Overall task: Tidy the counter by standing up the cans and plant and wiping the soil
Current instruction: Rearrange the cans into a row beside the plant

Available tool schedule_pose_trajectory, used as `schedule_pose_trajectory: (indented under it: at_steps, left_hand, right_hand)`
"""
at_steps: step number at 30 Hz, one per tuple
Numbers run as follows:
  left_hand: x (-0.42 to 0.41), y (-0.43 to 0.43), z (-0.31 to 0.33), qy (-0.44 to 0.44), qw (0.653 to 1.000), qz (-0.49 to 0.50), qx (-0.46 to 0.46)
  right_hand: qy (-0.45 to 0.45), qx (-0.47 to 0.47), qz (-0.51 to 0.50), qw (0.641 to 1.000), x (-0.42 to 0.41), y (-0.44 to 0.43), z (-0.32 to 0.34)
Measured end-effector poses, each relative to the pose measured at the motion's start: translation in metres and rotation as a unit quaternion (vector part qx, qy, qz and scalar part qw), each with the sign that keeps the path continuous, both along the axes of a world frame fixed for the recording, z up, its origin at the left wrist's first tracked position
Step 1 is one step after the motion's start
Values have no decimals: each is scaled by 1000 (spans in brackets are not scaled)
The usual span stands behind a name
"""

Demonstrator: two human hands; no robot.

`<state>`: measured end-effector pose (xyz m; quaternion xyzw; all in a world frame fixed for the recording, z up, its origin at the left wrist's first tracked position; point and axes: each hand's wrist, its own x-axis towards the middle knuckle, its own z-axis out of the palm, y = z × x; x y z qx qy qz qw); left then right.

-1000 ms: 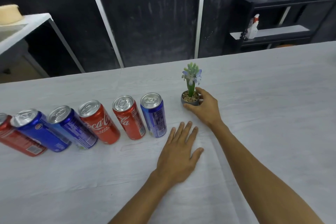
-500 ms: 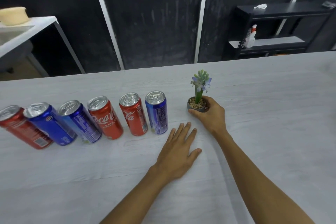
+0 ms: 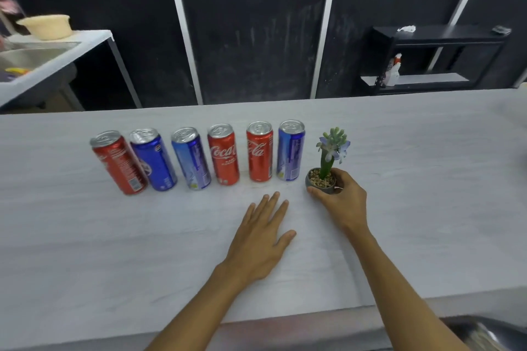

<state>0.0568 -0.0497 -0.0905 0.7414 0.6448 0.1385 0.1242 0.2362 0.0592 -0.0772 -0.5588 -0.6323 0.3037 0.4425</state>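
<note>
**White wood-grain bench** [image 3: 427, 179]: all items below are carried on it.

**Cans, six, slim aluminium.** Listed as red small-print can [image 3: 119, 162], dark blue can [image 3: 152, 159], pale blue can [image 3: 191, 158], red Coca-Cola can [image 3: 224, 154], second red Coca-Cola can [image 3: 259, 151], blue end can [image 3: 290, 149]. All are stood upright in one row, and the standing-up step is judged done.

**Left hand** [image 3: 262, 234]: laid flat, palm down, on bare bench before the row's right end. The fingers are straight and nothing is held. It is judged to be a brace.

**Green flowering plant in small grey pebble-filled pot** [image 3: 320, 181]: stood upright just beside the blue end can.

**Right hand** [image 3: 345, 199]: the fingers are curled round the pot's near side, judged to steady it.

**Soil:** none can be made out on the bench.
</note>
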Motion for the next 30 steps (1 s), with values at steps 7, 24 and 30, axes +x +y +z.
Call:
schedule_pose_trajectory:
  at_steps: [7,24,30]
  left_hand:
    - [-80,-51,3,23,995,95,-3]
    - [-172,-83,-19,38,982,187,-10]
    - [-174,-82,-24,48,981,189,0]
  right_hand:
    - [-9,-2,68,998,-76,-54,-7]
    - [-22,0,130,991,-199,-74,-13]
    - [-26,9,119,992,-203,-72,-18]
